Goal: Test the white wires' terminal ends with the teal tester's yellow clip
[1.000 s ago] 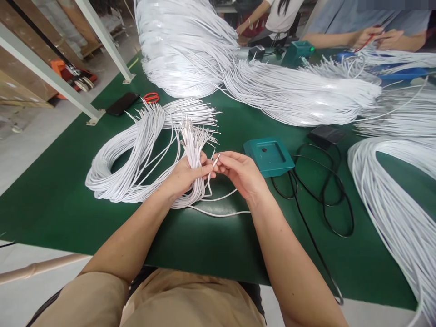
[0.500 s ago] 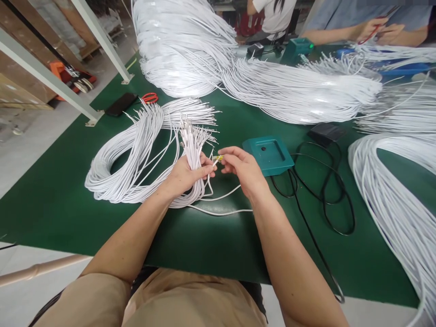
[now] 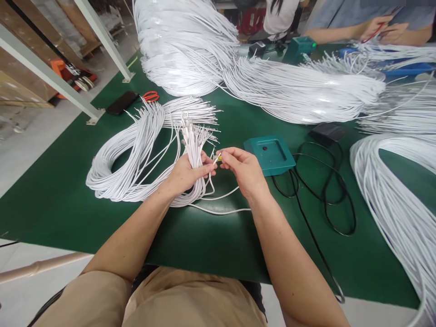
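Observation:
My left hand (image 3: 185,175) is closed around a bundle of thin white cables (image 3: 192,145), ends pointing up and away. The bundle trails left into a loose coil of white cable (image 3: 126,165) on the green table (image 3: 211,245). My right hand (image 3: 243,170) pinches the tip of a single white cable (image 3: 218,159), which shows a small yellow bit, right beside my left fingers. That cable loops down over the table between my wrists. A teal square fixture (image 3: 270,155) sits just right of my right hand.
Large heaps of white cable (image 3: 299,91) cover the far side, and more lie at the right edge (image 3: 398,204). A black cord (image 3: 323,190) loops beside the fixture. Red-handled scissors (image 3: 151,96) and a black phone (image 3: 121,103) lie far left. Other people's hands (image 3: 374,29) work at the far right.
My right hand has drawn the single cable's tip a little closer to my left hand, and a yellow bit now shows at the tip. The bundle stays gripped.

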Demonstrator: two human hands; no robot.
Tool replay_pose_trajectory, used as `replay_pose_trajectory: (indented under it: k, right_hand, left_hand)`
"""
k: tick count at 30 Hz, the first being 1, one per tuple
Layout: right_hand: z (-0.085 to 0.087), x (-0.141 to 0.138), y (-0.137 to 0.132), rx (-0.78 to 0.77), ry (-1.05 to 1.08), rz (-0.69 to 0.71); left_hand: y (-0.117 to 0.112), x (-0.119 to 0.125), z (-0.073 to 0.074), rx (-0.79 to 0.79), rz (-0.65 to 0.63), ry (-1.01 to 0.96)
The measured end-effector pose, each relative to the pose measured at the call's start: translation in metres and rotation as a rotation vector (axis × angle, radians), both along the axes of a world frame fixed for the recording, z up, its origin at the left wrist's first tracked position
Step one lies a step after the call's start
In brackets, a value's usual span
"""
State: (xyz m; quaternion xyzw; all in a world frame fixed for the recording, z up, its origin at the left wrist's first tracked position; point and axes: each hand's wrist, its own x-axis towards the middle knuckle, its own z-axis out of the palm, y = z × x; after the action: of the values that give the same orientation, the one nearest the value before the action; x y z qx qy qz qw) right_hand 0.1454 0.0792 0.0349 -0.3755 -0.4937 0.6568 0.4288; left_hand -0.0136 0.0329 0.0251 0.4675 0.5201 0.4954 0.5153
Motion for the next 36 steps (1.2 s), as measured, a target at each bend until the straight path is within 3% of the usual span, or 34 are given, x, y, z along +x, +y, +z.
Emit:
replay_pose_trajectory:
  k: [9,13,17,20,24,27,31,36]
  right_hand:
    - [0.001,-0.002,0.0,0.097,-0.153,-0.103]
    - [0.0,0.0,0.0,0.178,-0.124,0.042]
    - [-0.007,0.001,0.003,0.326,-0.295,0.103]
    - [-0.015,0.0,0.003,0.548,-0.512,0.034]
    - [-0.022,-0.003,0.0,1.026,-0.934,-0.062]
    - [-0.028,-0.005,0.001,1.181,-1.064,-0.054]
    - [-0.036,-0.006,0.004,1.053,-0.881,-0.043]
    - [-0.037,-0.009,0.005,0.574,-0.513,-0.041]
  left_hand:
    - [0.001,0.001,0.003,-0.027,0.016,-0.063]
    - [0.001,0.001,0.002,-0.041,0.025,-0.082]
    - [0.002,0.0,0.001,-0.079,0.024,-0.122]
    - [0.003,0.0,0.001,-0.099,0.011,-0.156]
    - [0.007,-0.003,-0.003,-0.156,-0.03,-0.195]
    - [0.01,-0.006,-0.006,-0.187,-0.051,-0.226]
    - [0.011,-0.011,-0.009,-0.18,-0.056,-0.22]
    - [0.012,-0.013,-0.009,-0.136,-0.027,-0.172]
